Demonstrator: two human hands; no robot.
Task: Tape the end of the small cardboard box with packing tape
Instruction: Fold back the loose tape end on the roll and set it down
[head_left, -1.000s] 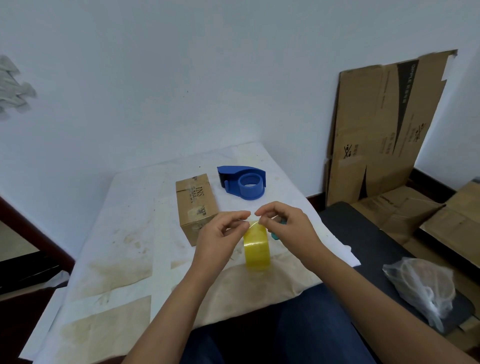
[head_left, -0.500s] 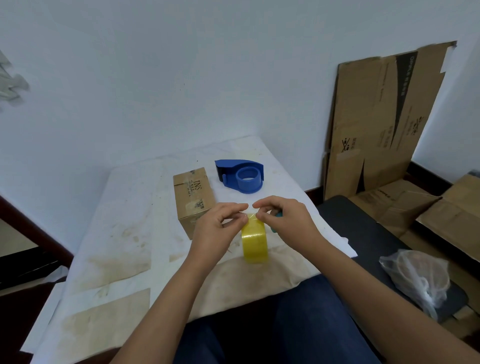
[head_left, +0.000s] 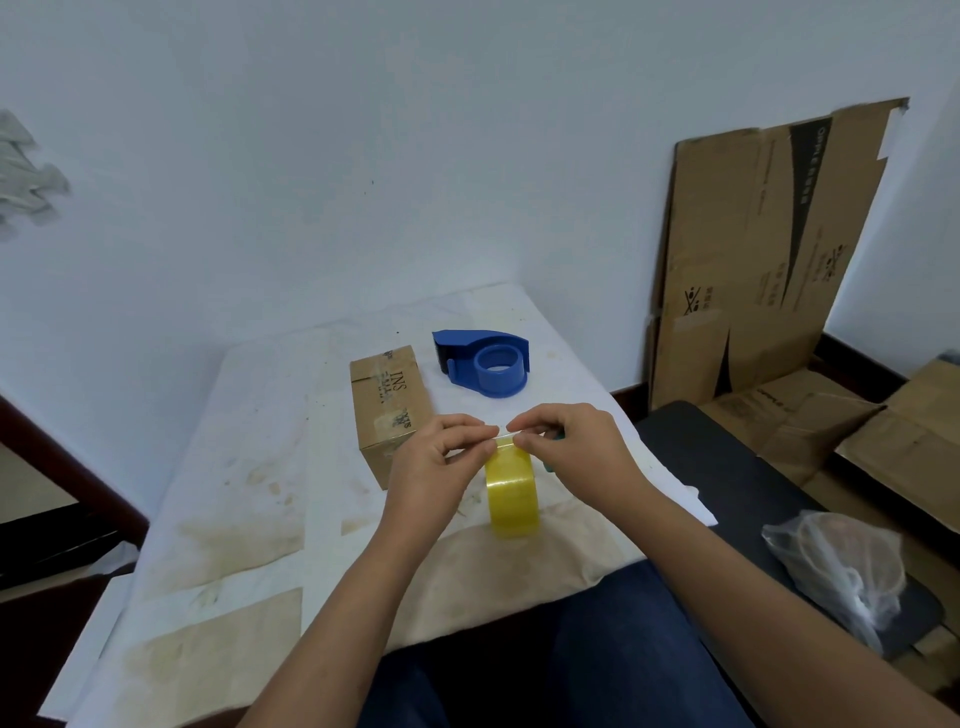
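Pinching the free end atop the yellow tape roll (head_left: 511, 493) with left hand (head_left: 441, 462) and right hand (head_left: 576, 447), I judge the film thin, clingy; the light, stiff small cardboard box (head_left: 389, 410) sits at ten o'clock.

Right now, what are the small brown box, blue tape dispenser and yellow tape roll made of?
Small brown box: cardboard, matte, creased, with printed lettering. Blue tape dispenser: looks like moulded plastic, smooth, uniform colour. Yellow tape roll: likely glossy translucent plastic film.
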